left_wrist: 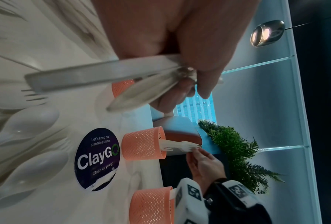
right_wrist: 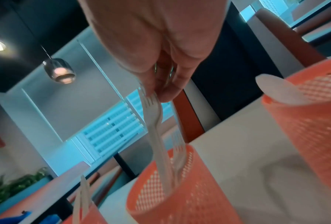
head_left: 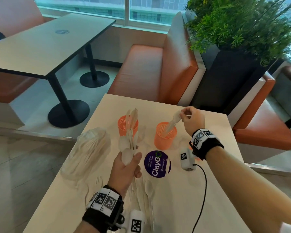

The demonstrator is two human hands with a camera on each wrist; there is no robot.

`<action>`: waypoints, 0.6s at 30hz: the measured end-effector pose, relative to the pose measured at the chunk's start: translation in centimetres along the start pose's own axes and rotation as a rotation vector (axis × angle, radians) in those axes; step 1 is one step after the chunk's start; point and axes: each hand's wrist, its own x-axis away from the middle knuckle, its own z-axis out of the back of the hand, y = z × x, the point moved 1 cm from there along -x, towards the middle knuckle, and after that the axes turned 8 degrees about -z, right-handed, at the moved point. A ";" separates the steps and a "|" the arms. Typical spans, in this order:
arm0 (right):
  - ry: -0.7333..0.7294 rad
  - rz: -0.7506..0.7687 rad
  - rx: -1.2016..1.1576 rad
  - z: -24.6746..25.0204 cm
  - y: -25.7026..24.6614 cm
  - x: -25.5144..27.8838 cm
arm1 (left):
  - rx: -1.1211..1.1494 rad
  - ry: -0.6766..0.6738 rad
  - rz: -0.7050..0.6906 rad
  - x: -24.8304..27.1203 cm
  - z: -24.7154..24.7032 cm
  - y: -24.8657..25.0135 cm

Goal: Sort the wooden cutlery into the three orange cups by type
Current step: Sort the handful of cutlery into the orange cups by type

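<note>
The orange cups (head_left: 165, 135) look like matt plastic, their walls pierced all over with a fine mesh of holes. The forks (right_wrist: 155, 121) and spoons (head_left: 124, 142) are pale, smooth and faintly glossy, closer in look to plastic than wood. The table (head_left: 213, 190) has a smooth, light, slightly sheeny top bearing a glossy purple sticker (head_left: 157, 163).

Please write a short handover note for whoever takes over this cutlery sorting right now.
Right hand: pinches forks by the tines, handles down in the middle orange cup.
Left hand: holds a bundle of spoons.
Done: some pieces stand in the far cup; the near cup holds a piece too.
Left: release the forks, sort the bundle, then the loose cutlery on the table.
</note>
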 end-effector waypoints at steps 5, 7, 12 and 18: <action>-0.132 -0.027 0.199 -0.1 0.8 0.2 | -0.053 -0.040 0.001 0.2 0.3 0.3; -0.125 0.048 0.288 1.1 -0.4 0.8 | -0.050 -0.047 0.009 0.3 0.2 0.5; -0.299 0.448 0.174 2.6 -6.6 6.4 | -0.110 -0.100 0.027 0.7 0.0 0.7; -0.673 0.712 0.303 2.1 -10.2 11.5 | -0.197 -0.153 0.028 1.3 -0.1 0.7</action>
